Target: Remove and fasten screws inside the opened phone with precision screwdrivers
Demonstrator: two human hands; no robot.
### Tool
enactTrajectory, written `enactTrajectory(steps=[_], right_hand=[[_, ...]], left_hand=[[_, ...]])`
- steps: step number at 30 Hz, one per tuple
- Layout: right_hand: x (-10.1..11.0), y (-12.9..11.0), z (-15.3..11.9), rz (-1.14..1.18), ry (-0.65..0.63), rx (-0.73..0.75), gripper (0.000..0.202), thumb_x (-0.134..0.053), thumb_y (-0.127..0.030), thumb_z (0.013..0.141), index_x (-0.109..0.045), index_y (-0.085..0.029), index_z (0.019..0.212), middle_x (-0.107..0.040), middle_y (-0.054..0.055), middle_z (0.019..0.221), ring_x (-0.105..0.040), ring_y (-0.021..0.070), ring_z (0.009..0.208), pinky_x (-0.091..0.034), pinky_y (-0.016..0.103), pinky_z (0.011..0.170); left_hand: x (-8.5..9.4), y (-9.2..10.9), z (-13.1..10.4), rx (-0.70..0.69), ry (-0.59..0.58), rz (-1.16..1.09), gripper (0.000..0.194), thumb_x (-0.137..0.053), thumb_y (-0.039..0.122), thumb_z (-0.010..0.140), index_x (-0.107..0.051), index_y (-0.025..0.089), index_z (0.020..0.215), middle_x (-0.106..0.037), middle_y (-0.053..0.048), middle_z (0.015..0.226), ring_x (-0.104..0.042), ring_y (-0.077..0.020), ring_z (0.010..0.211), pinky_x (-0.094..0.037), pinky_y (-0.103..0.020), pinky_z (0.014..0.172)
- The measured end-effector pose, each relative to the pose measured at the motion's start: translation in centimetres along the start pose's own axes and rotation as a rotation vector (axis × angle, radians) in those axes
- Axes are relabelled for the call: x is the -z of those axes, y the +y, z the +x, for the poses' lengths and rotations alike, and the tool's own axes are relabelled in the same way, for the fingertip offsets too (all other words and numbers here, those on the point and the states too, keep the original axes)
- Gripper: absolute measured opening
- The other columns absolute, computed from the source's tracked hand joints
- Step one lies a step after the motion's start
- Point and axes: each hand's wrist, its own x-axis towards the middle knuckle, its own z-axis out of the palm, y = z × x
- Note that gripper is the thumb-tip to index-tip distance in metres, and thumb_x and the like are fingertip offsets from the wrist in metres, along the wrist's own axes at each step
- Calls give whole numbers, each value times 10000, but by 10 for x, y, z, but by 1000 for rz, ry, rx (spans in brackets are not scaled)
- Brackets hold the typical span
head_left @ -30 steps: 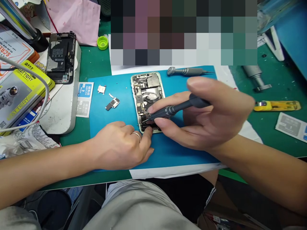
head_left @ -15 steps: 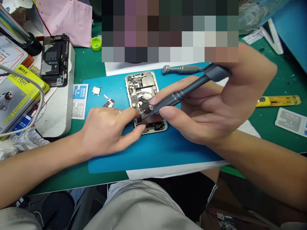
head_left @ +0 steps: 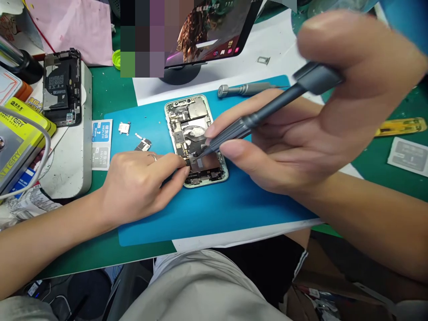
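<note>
An opened phone (head_left: 200, 127) lies on the blue mat, its circuit boards and inner parts exposed. In my right hand (head_left: 301, 138) is a dark grey screwdriver (head_left: 267, 107), gripped between thumb and fingers, with its cap under the curled index finger. The tip points down into the lower middle of the phone. My left hand (head_left: 140, 183) is closed in a pinch at the phone's lower left edge; what lies between the fingertips is hidden. Left of the phone are a small metal part (head_left: 143, 144) and a silver SIM card reader (head_left: 124, 128).
A second screwdriver (head_left: 247, 89) lies behind the phone. Further back a lit screen (head_left: 214, 31) stands on a round base, near a small metal tray (head_left: 263, 60). Another opened phone (head_left: 62, 87) rests on a white device (head_left: 75, 167) at left, beside a yellow battery box (head_left: 23, 133).
My left thumb and index finger have come together at the phone's edge. The screwdriver stays over the phone in my right hand. The view has shifted, showing the screen at the back.
</note>
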Motion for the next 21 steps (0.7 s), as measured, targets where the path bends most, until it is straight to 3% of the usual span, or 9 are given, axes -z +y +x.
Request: enactTrajectory(steps=[4, 8, 10, 12, 15, 18, 21], right_hand=[[14, 4, 1, -233, 28, 247, 597, -712, -261, 903, -512, -291, 1465, -420, 3, 1597, -325, 381, 1537, -689, 349, 907], [22, 5, 5, -317, 66, 267, 618, -691, -271, 915, -480, -351, 1490, -474, -37, 1558, -249, 377, 1560, -659, 322, 913], [23, 5, 7, -317, 97, 292, 628, -691, -274, 914, -471, -352, 1497, -490, -38, 1532, -305, 370, 1539, -642, 307, 907], [25, 6, 10, -312, 83, 307, 626, -682, -283, 923, -457, -346, 1504, -474, -32, 1532, -469, 334, 1448, -634, 297, 888], [29, 7, 12, -353, 63, 330, 559, -653, -305, 943, -487, -337, 1477, -496, -38, 1508, -653, 252, 1241, -627, 290, 845], [34, 6, 11, -446, 112, 311, 422, -617, -314, 963, -577, -315, 1383, -595, -44, 1383, -716, 223, 1107, -625, 319, 840], [35, 6, 11, -515, 120, 260, 354, -619, -285, 959, -610, -318, 1312, -649, -43, 1277, -746, 178, 945, -639, 322, 799]], left_hand=[[2, 1, 0, 54, -29, 72, 248, -555, 290, 974, -656, 177, 778, -472, 57, 486, -474, -116, 431, -270, -255, 471], [3, 0, 2, 144, -85, 106, 209, -564, 286, 939, -647, 182, 779, -494, 58, 492, -483, -114, 432, -265, -248, 477], [3, 0, 3, 181, -123, 87, 167, -576, 270, 922, -656, 178, 808, -518, 60, 507, -497, -110, 433, -274, -244, 478], [4, -1, 5, 187, -131, 55, 153, -576, 257, 923, -656, 172, 822, -517, 63, 509, -495, -106, 426, -280, -241, 471], [7, 0, 6, 147, -52, -26, 166, -550, 225, 949, -630, 170, 815, -462, 77, 479, -450, -96, 398, -288, -241, 454], [10, 2, 4, 26, 82, -107, 141, -550, 185, 949, -607, 183, 820, -461, 81, 480, -430, -93, 397, -310, -240, 450], [10, 4, 1, -149, 127, -93, 81, -600, 156, 933, -626, 189, 864, -508, 70, 520, -463, -99, 424, -348, -246, 462]])
